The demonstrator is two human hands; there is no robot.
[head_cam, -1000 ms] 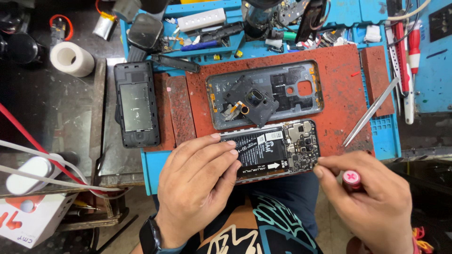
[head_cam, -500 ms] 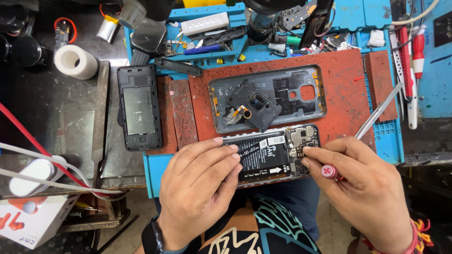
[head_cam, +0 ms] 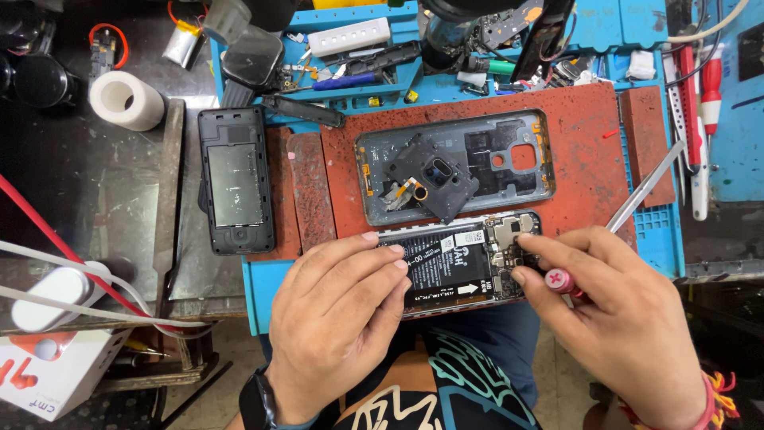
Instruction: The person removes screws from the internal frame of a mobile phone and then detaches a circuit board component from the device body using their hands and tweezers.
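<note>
Looking down on a crowded repair bench: a worn red mat point(head_cam: 589, 151) lies over a blue work tray point(head_cam: 660, 239), and dark metal tabletop shows to the left. On the near edge of the mat sits the opened phone point(head_cam: 458, 263), battery and circuit board exposed. The left hand point(head_cam: 338, 318) clamps down on the phone's left end, fingers spread over it. The right hand point(head_cam: 617, 306) pinches a red-capped screwdriver point(head_cam: 559, 280) at the phone's right end, and tweezers point(head_cam: 645, 187) stick out from behind those fingers. Just beyond the phone, a grey back cover point(head_cam: 493, 151) lies on the mat with a loose black camera plate point(head_cam: 434, 179) on top. Off the mat to the left rests a black phone frame point(head_cam: 236, 181), with a white tape roll point(head_cam: 126, 100) farther back. Small tools and parts clutter the tray's far edge.
</note>
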